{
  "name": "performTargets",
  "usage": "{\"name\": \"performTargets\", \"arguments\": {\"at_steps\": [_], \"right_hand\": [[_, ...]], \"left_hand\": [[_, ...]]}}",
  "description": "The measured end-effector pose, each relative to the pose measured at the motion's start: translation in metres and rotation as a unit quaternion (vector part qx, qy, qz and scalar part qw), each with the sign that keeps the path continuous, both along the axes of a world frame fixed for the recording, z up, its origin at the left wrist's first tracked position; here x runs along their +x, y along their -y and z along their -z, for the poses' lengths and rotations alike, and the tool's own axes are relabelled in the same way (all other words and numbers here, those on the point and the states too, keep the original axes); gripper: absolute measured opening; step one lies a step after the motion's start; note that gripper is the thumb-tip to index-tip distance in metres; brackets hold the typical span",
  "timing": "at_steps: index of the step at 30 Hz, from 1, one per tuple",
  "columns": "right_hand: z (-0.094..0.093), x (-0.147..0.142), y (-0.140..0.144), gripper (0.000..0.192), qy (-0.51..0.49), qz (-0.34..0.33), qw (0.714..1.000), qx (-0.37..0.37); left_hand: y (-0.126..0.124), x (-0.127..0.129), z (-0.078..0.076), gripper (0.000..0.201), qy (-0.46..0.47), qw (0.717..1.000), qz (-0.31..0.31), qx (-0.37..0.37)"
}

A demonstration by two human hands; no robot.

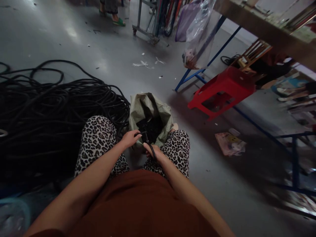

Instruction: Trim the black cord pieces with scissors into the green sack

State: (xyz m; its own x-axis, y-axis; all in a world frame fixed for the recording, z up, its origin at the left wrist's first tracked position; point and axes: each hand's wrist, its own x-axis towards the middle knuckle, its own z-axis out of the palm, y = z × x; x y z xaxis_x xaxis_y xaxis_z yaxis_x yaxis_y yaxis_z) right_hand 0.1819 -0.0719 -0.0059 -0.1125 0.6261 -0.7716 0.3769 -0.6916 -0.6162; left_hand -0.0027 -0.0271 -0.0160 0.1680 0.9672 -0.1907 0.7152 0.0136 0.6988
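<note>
Black, thin, short cable piece [148, 144] is pinched between left hand [130, 138] and right hand [153, 152], over the knees; its ends are hard to make out. Dark contents of the open grey-green woven sack [148, 108] just beyond are indistinct.

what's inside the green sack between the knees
The sack stands open, and a dark heap of small black pieces shows in its mouth. What each piece is cannot be made out, and the sack's walls hide how deep the heap goes. Both hands, left and right, hold a black cord over it.

Red stool [223, 90], floor scraps [144, 64], hanging plastic bag [197, 33]
</note>
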Motion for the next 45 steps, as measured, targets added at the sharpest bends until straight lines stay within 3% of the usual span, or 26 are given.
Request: {"name": "performTargets", "arguments": {"at_steps": [6,14,40,45], "right_hand": [[0.006,0.001,0.0,0.053,-0.008,-0.029,0.999,0.028],[0.005,0.0,-0.001,0.052,-0.019,-0.018,0.999,0.019],[-0.005,0.0,-0.002,0.052,-0.043,-0.003,0.999,-0.002],[0.0,0.0,-0.001,0.051,-0.032,-0.004,0.999,0.001]], "left_hand": [[0.003,0.004,-0.006,0.034,-0.018,0.999,0.027,-0.01],[0.003,0.006,-0.007,0.032,-0.011,0.998,0.055,-0.004],[0.003,0.005,-0.005,0.034,-0.011,0.999,0.051,-0.007],[0.002,0.004,-0.005,0.035,-0.019,0.998,0.052,-0.001]]}}
